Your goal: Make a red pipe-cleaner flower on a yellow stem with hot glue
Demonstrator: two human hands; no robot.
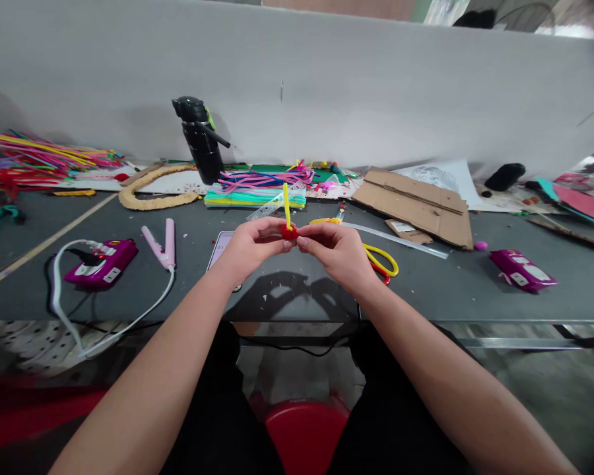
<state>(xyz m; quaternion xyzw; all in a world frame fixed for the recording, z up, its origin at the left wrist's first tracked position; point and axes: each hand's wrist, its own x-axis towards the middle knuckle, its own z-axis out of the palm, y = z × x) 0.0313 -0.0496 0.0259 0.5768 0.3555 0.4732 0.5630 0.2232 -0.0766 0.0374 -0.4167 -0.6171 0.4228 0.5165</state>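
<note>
Above the desk, in the middle of the head view, a small red fuzzy piece [290, 232] is pinched between both hands. A yellow pipe cleaner [287, 203] stands up from it. My left hand [255, 247] grips its left side with thumb and fingertips. From the right, my right hand [339, 249] closes thumb and index finger on the same piece. Fingers cover part of it, so its exact shape is unclear. Behind my left hand lies a phone [220, 248], partly hidden. Scissors with yellow and red handles [387, 262] rest beyond my right hand.
A black bottle [201, 142] and pipe cleaner bundles [257, 196] stand along the partition. Cardboard [416, 203] lies at back right. A pink hair straightener [164, 245] and a purple power strip [101, 265] with cables occupy the left. Another purple strip [523, 269] is at right.
</note>
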